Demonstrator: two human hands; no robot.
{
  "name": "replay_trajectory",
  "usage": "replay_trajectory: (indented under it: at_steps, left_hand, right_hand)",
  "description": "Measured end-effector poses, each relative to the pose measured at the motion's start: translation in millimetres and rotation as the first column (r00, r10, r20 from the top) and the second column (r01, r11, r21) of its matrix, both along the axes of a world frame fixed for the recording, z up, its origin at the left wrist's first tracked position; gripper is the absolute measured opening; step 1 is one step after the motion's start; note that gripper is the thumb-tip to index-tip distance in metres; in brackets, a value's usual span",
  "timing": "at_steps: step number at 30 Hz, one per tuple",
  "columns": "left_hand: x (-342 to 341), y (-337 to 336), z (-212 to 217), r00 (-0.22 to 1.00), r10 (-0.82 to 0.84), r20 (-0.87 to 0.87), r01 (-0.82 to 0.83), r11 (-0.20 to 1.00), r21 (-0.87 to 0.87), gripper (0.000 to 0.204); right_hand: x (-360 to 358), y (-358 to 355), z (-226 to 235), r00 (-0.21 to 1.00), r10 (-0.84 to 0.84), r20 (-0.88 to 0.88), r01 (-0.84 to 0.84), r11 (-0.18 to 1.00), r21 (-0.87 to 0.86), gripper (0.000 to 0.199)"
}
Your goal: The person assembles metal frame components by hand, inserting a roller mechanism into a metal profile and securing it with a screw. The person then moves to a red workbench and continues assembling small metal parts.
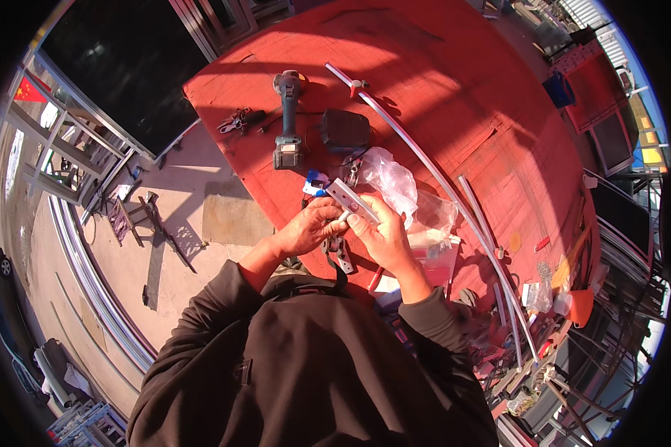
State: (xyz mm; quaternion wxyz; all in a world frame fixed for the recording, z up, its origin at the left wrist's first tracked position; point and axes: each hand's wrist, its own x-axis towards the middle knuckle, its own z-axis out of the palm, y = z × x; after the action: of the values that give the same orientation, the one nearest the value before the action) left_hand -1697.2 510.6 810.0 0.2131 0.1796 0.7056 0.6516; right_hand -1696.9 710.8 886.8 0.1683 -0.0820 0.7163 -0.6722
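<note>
Over the near edge of the red table, my right hand (384,235) is closed around a short silver metal fitting (344,195) with round holes along its face. The fitting tilts, with its free end pointing up and left. My left hand (309,226) meets it from the left, thumb and fingers pinched on a small pale piece (344,217) at the fitting's side. Whether that piece is joined to the fitting, I cannot tell. Just below the hands lies a metal hardware part (340,255). Beyond the fitting are a blue-and-white item (316,183) and a crumpled clear plastic bag (389,181).
A cordless power tool (288,119), a dark block-shaped case (346,130) and a bunch of keys (236,120) lie on the red table (432,82). A long silver rail (417,149) crosses its right side. Clutter crowds the near right corner, beside an orange container (578,307).
</note>
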Motion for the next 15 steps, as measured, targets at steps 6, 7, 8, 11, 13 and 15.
replay_trajectory:
  at_steps: [6, 7, 8, 11, 13, 15]
  left_hand:
    - [7.6, -3.1, 3.8, 0.744, 0.230, 0.627, -0.573, 0.702, 0.422, 0.069]
    - [6.9, -4.2, 4.2, 0.578, 0.154, 0.801, -0.664, 0.660, 0.352, 0.061]
    - [9.9, -8.3, 5.1, 0.604, -0.048, 0.796, -0.606, 0.621, 0.497, 0.055]
    - [9.2, -15.3, 4.1, 0.547, -0.286, 0.787, -0.553, 0.582, 0.596, 0.044]
    - [8.0, -14.2, 1.3, 0.590, -0.205, 0.781, -0.546, 0.612, 0.573, 0.041]
    - [6.4, -6.0, -2.1, 0.677, 0.023, 0.735, -0.557, 0.670, 0.492, 0.041]
  right_hand:
    - [-7.9, -4.8, -8.1, 0.985, -0.126, -0.117, 0.114, 0.988, -0.106, 0.037]
    - [-9.5, -4.2, -8.7, 0.980, -0.135, -0.147, 0.118, 0.986, -0.116, 0.039]
    - [-10.7, -2.7, -8.6, 0.980, -0.119, -0.161, 0.103, 0.989, -0.102, 0.039]
    - [-11.3, -0.7, -9.1, 0.985, -0.075, -0.156, 0.049, 0.986, -0.162, 0.041]
    - [-10.6, 1.1, -11.0, 0.988, -0.067, -0.140, 0.038, 0.979, -0.201, 0.043]
    - [-11.8, 2.3, -15.5, 0.989, -0.081, -0.124, 0.049, 0.968, -0.244, 0.044]
